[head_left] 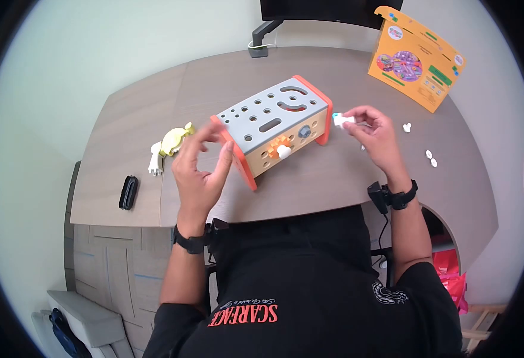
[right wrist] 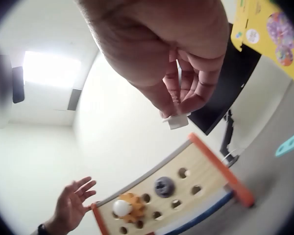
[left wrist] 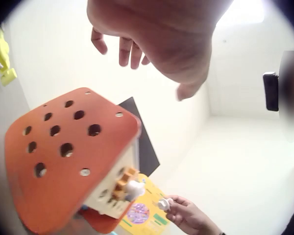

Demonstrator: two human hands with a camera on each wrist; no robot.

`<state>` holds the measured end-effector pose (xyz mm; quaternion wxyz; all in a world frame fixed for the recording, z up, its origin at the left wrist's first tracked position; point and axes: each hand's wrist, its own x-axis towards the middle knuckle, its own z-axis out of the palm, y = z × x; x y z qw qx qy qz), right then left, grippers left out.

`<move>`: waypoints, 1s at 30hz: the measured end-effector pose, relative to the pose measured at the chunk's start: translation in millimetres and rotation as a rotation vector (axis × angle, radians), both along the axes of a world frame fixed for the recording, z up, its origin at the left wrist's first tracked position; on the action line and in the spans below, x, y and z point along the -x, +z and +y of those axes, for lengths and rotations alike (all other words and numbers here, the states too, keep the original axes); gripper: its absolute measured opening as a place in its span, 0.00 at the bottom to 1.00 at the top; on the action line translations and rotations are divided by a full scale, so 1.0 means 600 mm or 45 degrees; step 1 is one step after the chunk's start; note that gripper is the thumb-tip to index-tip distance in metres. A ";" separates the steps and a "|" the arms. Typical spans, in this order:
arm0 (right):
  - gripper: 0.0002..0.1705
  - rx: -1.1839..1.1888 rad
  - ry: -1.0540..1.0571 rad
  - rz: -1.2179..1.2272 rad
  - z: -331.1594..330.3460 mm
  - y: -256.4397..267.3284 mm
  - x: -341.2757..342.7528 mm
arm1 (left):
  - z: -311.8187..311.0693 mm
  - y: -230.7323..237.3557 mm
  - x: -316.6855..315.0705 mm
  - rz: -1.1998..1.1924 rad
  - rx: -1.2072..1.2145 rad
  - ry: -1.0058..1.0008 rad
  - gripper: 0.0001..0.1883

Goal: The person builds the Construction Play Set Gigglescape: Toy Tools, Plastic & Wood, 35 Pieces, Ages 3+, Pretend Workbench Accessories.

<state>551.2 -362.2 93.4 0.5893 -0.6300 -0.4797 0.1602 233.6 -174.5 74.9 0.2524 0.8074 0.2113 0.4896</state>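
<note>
A wooden toy workbench with a grey perforated top [head_left: 259, 126] and orange end panels [left wrist: 49, 191] stands mid-table. On its front side sit an orange gear [right wrist: 136, 207] with a white knob [head_left: 284, 153] at the centre, and a grey cross-slotted screw [head_left: 304, 131]. Between thumb and fingertips, my right hand [head_left: 374, 134] pinches a small white plastic piece [right wrist: 178, 122], held off the workbench's right end. My left hand [head_left: 196, 176], slightly blurred, is raised beside the left end panel, fingers spread and nothing in them.
Loose white pieces [head_left: 431, 159] lie on the table [head_left: 357, 185] to the right. Left of the workbench are a yellow-green and white toy [head_left: 174, 140] and a black case [head_left: 129, 193]. A yellow box [head_left: 414, 62] and a monitor [head_left: 327, 11] stand behind. A teal strip [right wrist: 290, 143] lies past the right end.
</note>
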 end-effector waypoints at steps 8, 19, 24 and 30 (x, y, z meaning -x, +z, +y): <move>0.10 -0.333 0.611 0.137 0.060 0.026 0.121 | -0.071 0.052 -0.053 -0.206 0.624 -0.624 0.19; 0.11 -0.257 0.595 0.085 0.085 0.000 0.177 | -0.053 0.013 -0.021 -0.307 1.075 -0.637 0.16; 0.15 -0.227 0.415 -0.197 0.084 0.020 0.178 | -0.018 -0.007 0.008 -0.355 0.869 -0.361 0.15; 0.31 -0.014 -0.290 -0.752 0.102 0.010 0.026 | 0.088 -0.076 0.022 -0.282 0.858 -0.007 0.16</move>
